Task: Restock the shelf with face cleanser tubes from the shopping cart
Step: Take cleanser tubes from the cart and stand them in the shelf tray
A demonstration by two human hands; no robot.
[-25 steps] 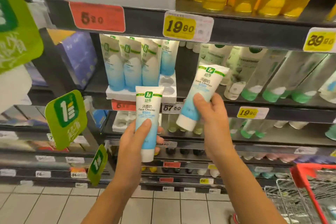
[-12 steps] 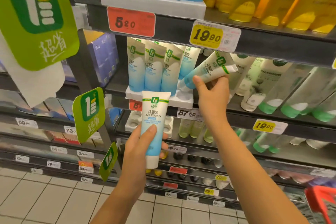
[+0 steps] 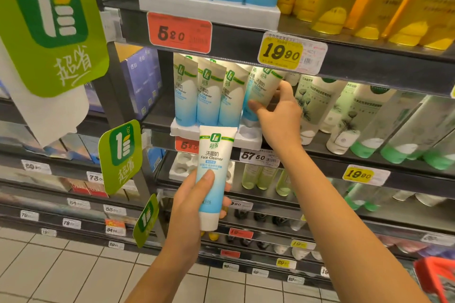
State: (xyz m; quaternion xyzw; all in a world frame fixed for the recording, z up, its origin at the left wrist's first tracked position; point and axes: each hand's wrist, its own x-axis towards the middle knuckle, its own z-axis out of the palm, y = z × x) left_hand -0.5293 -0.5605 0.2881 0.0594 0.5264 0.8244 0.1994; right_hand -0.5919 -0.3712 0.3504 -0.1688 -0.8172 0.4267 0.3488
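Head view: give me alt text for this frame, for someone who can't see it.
The right hand grips a white-and-blue plastic face cleanser tube, tilted, at the white shelf tray beside three standing tubes. The left hand holds a second tube upright in front of the shelf.

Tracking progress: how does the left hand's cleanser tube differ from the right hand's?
The left tube, in the left hand, stands upright, cap down, before the shelf; the right tube, in the right hand, leans at the white tray beside three shelved tubes. Same Face Cleaner label on both.
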